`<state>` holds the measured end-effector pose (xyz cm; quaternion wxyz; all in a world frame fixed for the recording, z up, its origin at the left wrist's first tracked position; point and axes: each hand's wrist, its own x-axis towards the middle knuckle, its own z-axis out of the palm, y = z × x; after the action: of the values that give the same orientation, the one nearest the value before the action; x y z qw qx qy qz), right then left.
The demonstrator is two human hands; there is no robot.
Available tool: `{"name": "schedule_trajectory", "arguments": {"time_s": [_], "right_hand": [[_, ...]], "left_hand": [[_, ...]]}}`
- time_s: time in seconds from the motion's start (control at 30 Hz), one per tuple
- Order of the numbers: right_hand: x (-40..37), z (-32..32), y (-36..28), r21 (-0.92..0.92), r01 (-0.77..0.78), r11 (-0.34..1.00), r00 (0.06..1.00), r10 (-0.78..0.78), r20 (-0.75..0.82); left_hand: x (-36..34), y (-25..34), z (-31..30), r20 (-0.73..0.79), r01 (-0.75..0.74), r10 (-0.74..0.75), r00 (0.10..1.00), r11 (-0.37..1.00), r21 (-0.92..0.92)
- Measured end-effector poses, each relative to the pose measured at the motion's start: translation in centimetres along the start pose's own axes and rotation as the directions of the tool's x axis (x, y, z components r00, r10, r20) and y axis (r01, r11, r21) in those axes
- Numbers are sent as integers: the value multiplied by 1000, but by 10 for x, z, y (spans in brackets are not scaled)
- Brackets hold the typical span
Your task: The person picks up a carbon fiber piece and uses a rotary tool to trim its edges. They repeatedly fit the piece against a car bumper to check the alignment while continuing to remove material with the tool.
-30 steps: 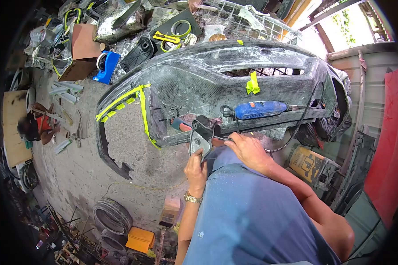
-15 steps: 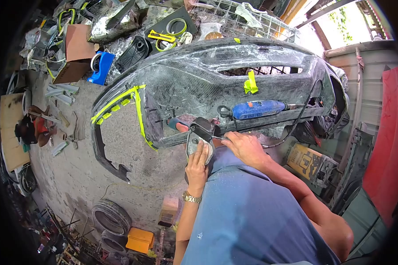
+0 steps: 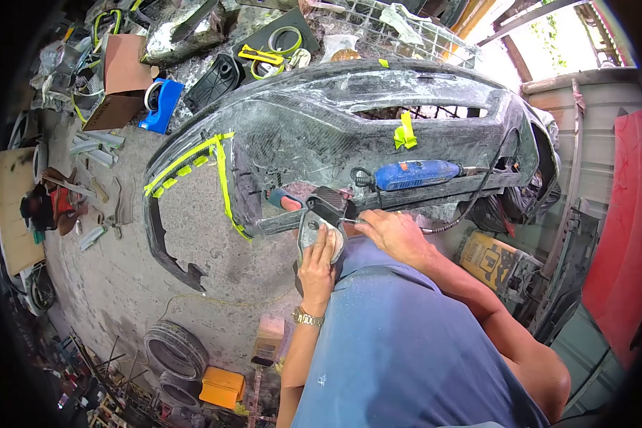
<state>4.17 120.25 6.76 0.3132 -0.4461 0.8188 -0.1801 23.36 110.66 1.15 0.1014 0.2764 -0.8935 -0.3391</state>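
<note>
My left hand (image 3: 318,269), with a watch at the wrist, holds a small dusty grey-black moulded part (image 3: 309,230), fingers laid along its face. Close on its right, my right hand (image 3: 394,239) is closed around the thin handpiece of a rotary tool; the tip is at the part's edge, too small to make out. A flexible shaft (image 3: 446,227) runs from that hand up to the blue rotary tool body (image 3: 415,175). That body lies on a large dusty carbon-fibre car bumper (image 3: 285,139) in front of me, which carries yellow-green tape (image 3: 225,182).
Behind the bumper are a tape roll (image 3: 285,41), a yellow cutter (image 3: 260,55), a blue tape dispenser (image 3: 162,105) and a cardboard box (image 3: 121,75). Tyres (image 3: 177,349) and an orange block (image 3: 222,387) are at lower left. Another person (image 3: 64,203) crouches at far left. A red panel (image 3: 624,228) leans right.
The view has shifted very slightly. Both hands keep nearly the same place on the part and the handpiece.
</note>
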Motion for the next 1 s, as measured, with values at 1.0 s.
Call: {"name": "schedule_trajectory", "arguments": {"time_s": [1.0], "right_hand": [[3, -5, 5, 56, 122, 991, 992, -123, 15]], "left_hand": [[-3, -3, 3, 9, -34, 33, 999, 994, 103]]}}
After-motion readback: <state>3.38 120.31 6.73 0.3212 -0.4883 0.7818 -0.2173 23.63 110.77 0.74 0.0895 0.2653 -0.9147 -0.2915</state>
